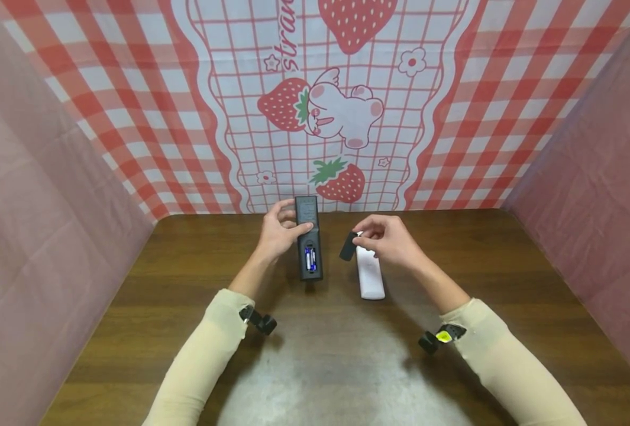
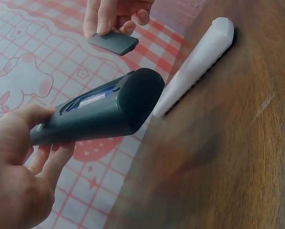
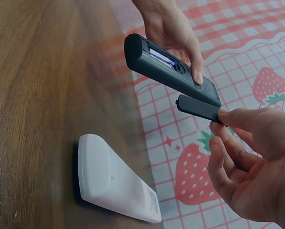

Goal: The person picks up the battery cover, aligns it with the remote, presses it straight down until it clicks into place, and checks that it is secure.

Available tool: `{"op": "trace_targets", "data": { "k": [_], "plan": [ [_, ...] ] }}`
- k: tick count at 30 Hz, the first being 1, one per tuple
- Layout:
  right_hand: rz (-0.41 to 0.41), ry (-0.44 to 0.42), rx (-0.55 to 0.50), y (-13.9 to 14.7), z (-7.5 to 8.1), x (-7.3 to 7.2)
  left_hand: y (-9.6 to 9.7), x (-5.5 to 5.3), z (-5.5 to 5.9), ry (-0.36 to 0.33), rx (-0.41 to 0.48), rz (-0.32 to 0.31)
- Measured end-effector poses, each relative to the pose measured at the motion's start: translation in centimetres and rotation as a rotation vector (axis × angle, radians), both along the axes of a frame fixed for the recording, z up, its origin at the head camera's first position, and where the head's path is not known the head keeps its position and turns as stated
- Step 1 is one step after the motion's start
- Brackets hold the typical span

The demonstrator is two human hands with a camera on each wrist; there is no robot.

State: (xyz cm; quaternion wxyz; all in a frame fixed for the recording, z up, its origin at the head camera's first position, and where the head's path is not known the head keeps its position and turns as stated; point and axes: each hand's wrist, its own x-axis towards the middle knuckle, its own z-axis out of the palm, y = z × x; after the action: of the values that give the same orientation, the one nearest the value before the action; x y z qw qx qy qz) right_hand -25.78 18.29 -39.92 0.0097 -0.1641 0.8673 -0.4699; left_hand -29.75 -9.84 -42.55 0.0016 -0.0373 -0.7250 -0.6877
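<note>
My left hand point(image 1: 278, 235) grips a black remote control point(image 1: 308, 210), its back facing up and the thumb lying across it. The battery compartment is uncovered, and batteries point(image 1: 310, 259) with blue and white wrappers lie inside it. Between thumb and fingers, my right hand point(image 1: 391, 239) pinches the black battery cover point(image 1: 349, 246) by one end. In the right wrist view the cover point(image 3: 198, 108) is held beside the remote point(image 3: 157, 71), apart from its open compartment. A white remote control point(image 1: 370, 275) lies face down on the table below my right hand.
The brown wooden table point(image 1: 315, 355) meets a strawberry-print checked cloth point(image 1: 346, 118) hanging at its back edge. Pink curtains point(image 1: 43, 195) close off both sides. Each wrist carries a small black camera point(image 1: 265, 323) on a strap.
</note>
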Motion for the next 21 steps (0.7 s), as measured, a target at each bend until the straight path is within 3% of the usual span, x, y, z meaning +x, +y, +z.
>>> {"op": "trace_targets", "data": {
  "k": [21],
  "plan": [
    [0.011,-0.010,-0.029,-0.1,0.6,0.3,1.2,0.0,-0.4,-0.020,0.021,-0.008]
  ]
}}
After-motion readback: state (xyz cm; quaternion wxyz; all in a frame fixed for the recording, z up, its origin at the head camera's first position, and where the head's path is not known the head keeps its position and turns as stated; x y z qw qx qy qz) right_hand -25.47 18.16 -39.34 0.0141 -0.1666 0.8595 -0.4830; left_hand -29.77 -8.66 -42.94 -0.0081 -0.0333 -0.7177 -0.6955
